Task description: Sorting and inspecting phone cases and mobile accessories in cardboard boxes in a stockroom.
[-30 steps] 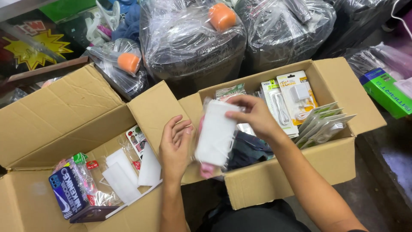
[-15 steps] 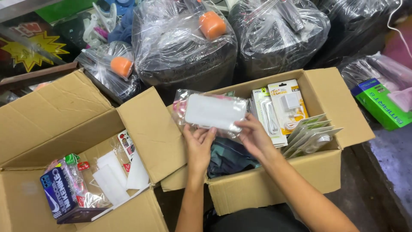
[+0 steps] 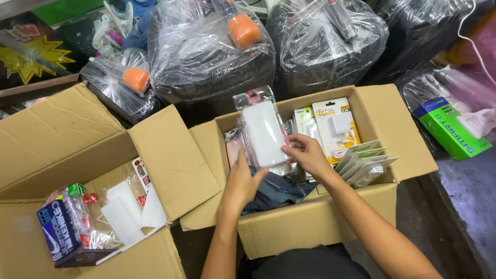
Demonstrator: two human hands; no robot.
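Holding a clear-bagged white case (image 3: 264,133) upright over the right cardboard box (image 3: 330,217); it lay flat half a second ago. Right hand (image 3: 305,154) fingers pinch its right edge, left hand (image 3: 242,182) fingers support underneath. Charger packs (image 3: 336,124) stand just right.

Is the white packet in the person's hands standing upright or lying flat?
Upright: the white packet stands on end above the right-hand box, with the left hand and right hand at its lower edge.
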